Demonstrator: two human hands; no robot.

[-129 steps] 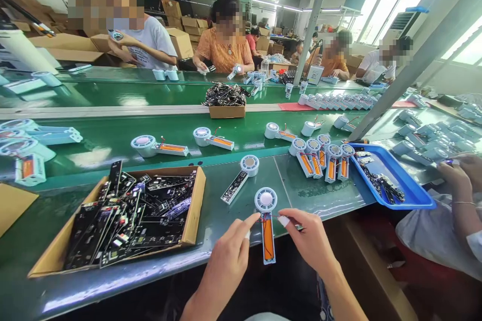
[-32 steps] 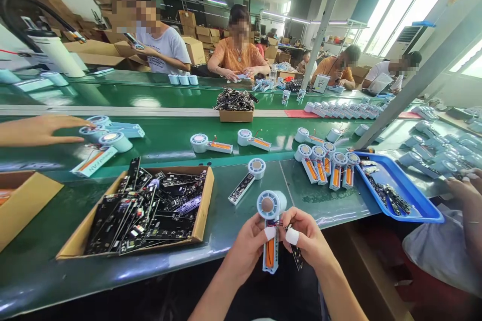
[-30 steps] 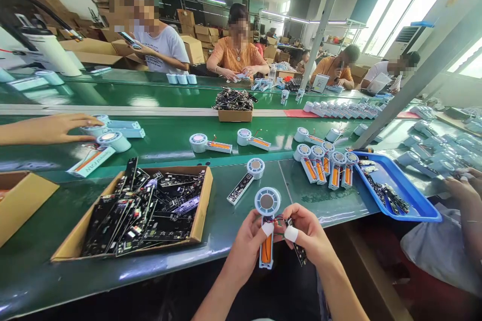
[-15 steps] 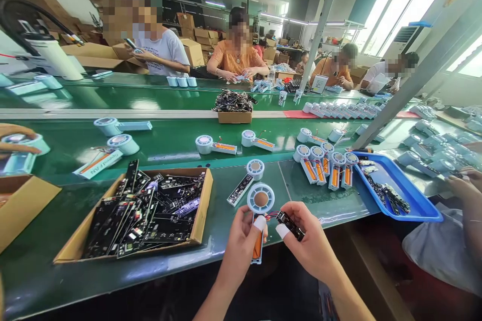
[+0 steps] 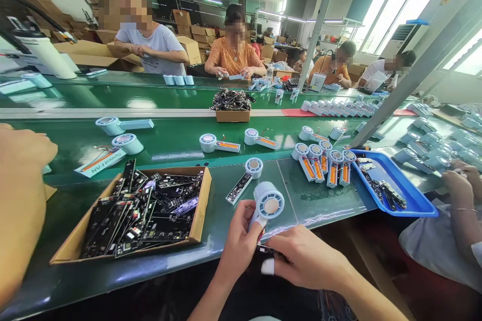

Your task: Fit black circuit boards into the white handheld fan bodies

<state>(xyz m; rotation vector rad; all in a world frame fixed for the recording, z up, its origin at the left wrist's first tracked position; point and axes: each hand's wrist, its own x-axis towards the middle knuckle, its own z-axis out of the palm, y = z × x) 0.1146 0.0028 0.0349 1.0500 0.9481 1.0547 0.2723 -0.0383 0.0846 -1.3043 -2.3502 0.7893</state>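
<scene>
My left hand [image 5: 239, 238] is wrapped round the handle of a light-blue handheld fan [image 5: 270, 202]. The fan's round head tilts up to the right, its slotted ring facing me. Close beside the handle, my right hand [image 5: 307, 256] pinches a narrow black circuit board [image 5: 265, 249], mostly hidden by the fingers. White covers sit on fingertips of my right hand. Red wire shows near the handle. Just beyond, another fan [image 5: 253, 167] lies on the bench with a circuit board [image 5: 239, 188] set along its handle.
A cardboard box [image 5: 205, 205] full of circuit boards stands at left. Several open-handled fans [image 5: 301, 150] are grouped at right, beside a blue tray [image 5: 417, 205] holding boards. Another person's arm [image 5: 22, 200] reaches in from the left. Co-workers [image 5: 235, 55] sit across the green conveyor [image 5: 169, 135].
The fan has turned in my left hand, its head tipping rightward. My right hand has brought the circuit board down to the handle. At far left, another person's arm has come further in.
</scene>
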